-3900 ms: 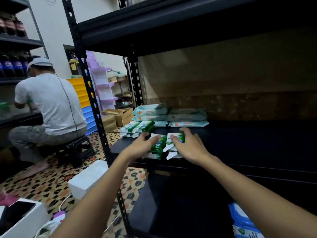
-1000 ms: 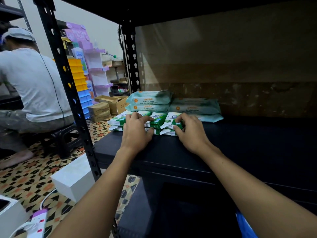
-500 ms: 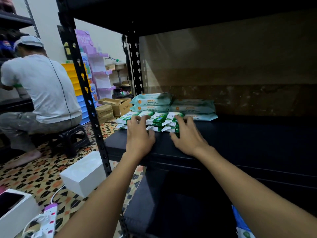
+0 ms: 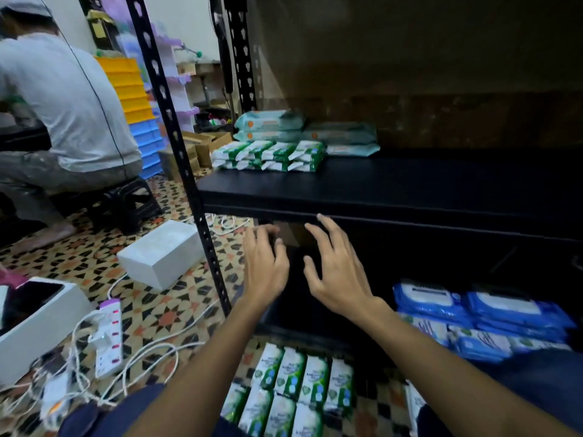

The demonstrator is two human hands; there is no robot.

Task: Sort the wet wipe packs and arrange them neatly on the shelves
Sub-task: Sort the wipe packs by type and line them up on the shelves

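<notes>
A row of green-and-white wipe packs (image 4: 271, 155) lies stacked two high on the black shelf (image 4: 378, 187), in front of pale teal packs (image 4: 303, 130) stacked at the back. My left hand (image 4: 265, 266) and my right hand (image 4: 337, 266) hang below the shelf's front edge, fingers spread, holding nothing. More green-and-white packs (image 4: 293, 392) lie in rows on the floor between my knees. Blue packs (image 4: 479, 313) are piled on the lower shelf at the right.
A black shelf upright (image 4: 179, 152) stands left of my hands. A white box (image 4: 161, 253), a power strip (image 4: 108, 339) and tangled cables lie on the patterned floor. A person in a white shirt (image 4: 63, 99) sits on a stool at the left.
Both hands have let go of the green-and-white packs on the shelf and dropped below its front edge. The view has tilted down, showing packs on the floor and lower shelf.
</notes>
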